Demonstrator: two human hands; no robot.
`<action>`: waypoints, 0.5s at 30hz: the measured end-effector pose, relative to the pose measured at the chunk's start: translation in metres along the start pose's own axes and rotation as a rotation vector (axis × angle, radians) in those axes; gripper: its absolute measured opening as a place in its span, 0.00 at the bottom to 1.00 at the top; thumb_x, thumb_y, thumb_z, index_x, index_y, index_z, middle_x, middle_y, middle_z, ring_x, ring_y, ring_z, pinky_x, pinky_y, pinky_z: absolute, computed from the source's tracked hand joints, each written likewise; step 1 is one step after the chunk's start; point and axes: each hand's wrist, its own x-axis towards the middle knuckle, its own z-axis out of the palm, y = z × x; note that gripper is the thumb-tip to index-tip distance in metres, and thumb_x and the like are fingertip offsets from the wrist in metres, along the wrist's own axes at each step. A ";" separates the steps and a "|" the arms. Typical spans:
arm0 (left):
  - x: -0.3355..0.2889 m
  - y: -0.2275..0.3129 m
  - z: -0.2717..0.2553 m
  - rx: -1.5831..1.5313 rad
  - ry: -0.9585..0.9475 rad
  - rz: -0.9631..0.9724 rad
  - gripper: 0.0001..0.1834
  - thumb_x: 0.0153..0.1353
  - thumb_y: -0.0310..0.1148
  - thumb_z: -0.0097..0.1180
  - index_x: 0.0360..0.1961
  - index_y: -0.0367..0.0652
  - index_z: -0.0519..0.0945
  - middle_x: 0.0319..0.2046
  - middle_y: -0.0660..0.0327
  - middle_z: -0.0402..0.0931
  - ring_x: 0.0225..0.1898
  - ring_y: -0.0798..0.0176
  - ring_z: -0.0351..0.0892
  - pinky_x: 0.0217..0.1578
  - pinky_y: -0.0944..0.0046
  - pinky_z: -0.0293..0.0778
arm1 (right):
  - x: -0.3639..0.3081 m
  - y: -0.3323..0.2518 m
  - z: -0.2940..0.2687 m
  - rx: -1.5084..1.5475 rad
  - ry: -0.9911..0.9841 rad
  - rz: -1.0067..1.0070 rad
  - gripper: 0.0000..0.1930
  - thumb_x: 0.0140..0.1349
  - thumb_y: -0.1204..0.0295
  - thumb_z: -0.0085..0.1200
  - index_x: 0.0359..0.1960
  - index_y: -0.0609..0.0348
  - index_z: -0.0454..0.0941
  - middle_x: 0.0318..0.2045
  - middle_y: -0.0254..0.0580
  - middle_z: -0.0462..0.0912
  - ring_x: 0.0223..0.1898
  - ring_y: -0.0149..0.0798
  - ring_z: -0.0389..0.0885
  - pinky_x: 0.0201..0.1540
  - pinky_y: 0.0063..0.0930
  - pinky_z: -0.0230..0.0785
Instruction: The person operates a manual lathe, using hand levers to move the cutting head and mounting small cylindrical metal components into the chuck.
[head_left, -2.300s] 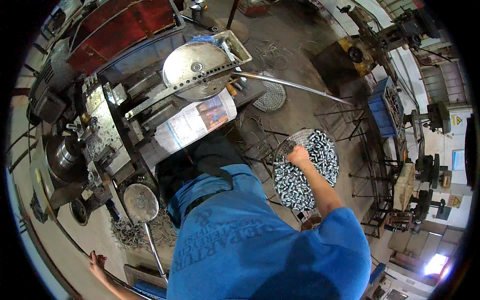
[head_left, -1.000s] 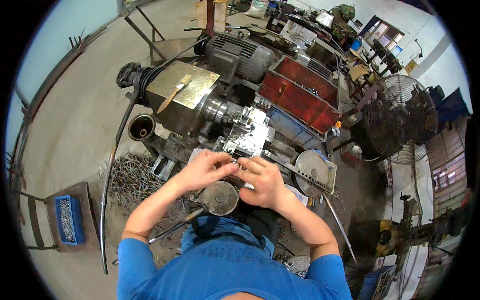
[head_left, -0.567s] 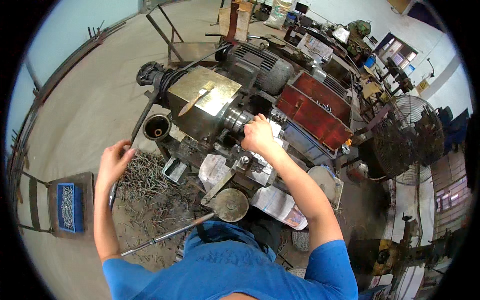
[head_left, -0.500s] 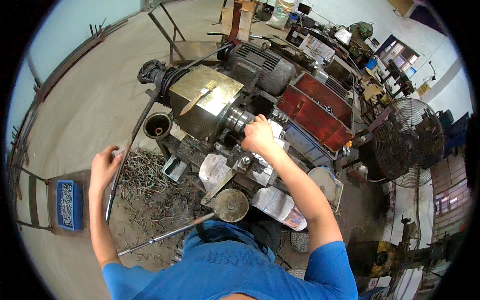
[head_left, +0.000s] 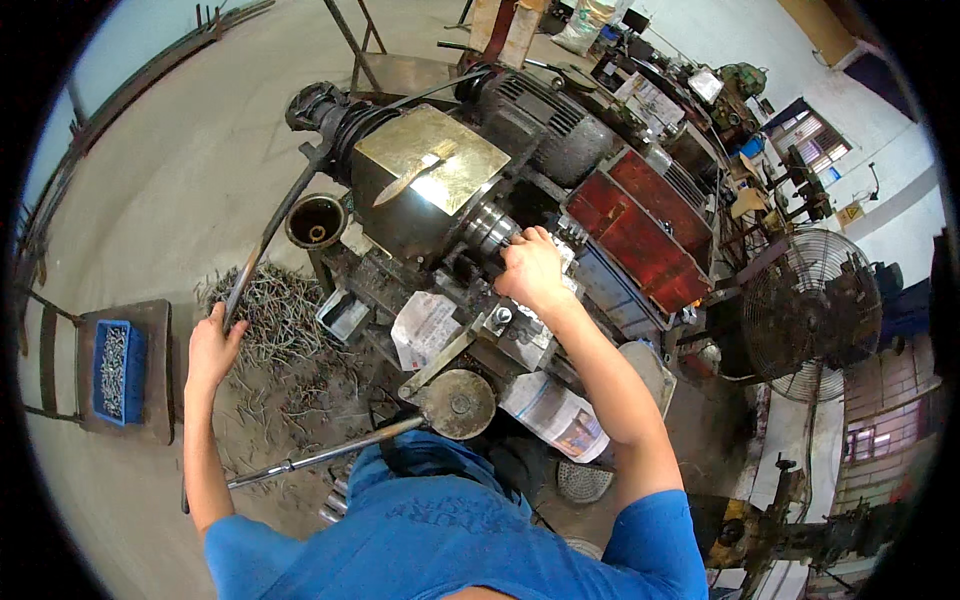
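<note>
Head-worn fisheye view, left of a pair; looks steeply down and forward over the wearer's blue shirt [head_left: 460, 540]; the machine [head_left: 412, 225] fills the near centre; a white wall [head_left: 735, 35] stands farther off.

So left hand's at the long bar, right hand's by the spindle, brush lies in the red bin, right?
Not the brush: the head view shows it on the shiny box top. Left hand at the long bar, right hand by the spindle stand.
</note>
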 end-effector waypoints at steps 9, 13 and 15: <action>0.001 -0.004 0.007 -0.006 0.058 0.011 0.18 0.54 0.38 0.58 0.40 0.36 0.71 0.19 0.46 0.74 0.27 0.42 0.76 0.27 0.49 0.70 | -0.004 0.004 0.002 0.093 0.006 -0.001 0.15 0.29 0.65 0.58 0.23 0.57 0.82 0.29 0.39 0.79 0.41 0.42 0.72 0.49 0.34 0.64; 0.003 -0.004 0.006 0.010 -0.023 -0.050 0.19 0.53 0.38 0.58 0.41 0.36 0.71 0.20 0.46 0.74 0.27 0.42 0.76 0.27 0.49 0.70 | -0.004 0.005 0.006 0.063 0.002 -0.018 0.17 0.28 0.65 0.59 0.25 0.56 0.82 0.30 0.39 0.79 0.42 0.43 0.72 0.48 0.35 0.65; 0.001 -0.005 0.009 0.027 0.015 -0.044 0.19 0.53 0.38 0.58 0.41 0.36 0.71 0.20 0.46 0.74 0.27 0.42 0.77 0.27 0.49 0.70 | -0.003 0.005 0.008 0.047 -0.025 -0.001 0.16 0.28 0.66 0.59 0.25 0.56 0.82 0.30 0.39 0.79 0.42 0.43 0.72 0.48 0.35 0.65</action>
